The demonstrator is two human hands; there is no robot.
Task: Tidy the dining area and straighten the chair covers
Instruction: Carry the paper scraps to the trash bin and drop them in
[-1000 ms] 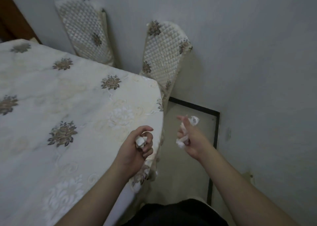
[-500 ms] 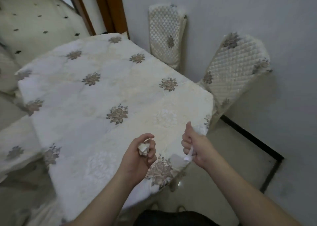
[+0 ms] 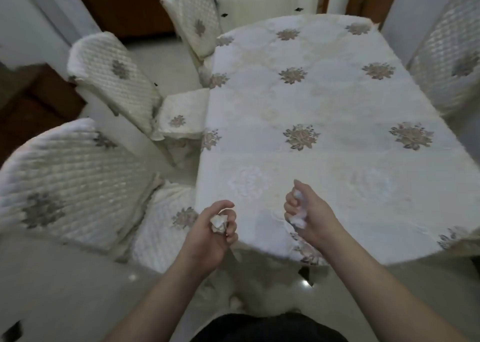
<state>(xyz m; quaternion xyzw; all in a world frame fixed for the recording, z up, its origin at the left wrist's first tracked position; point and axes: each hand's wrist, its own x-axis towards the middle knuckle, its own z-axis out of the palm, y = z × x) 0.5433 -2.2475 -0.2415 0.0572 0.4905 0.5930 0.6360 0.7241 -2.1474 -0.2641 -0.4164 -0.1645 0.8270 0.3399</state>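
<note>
Head view: nearest chair cover lies left of both hands, so the left hand, curled round a paper wad, is nearer; right hand grips tissue over the table edge.

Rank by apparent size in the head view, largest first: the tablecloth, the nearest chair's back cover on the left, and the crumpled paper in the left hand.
1. tablecloth
2. nearest chair's back cover, though nearness to the camera enlarges it
3. crumpled paper, gripped by the left hand
</note>
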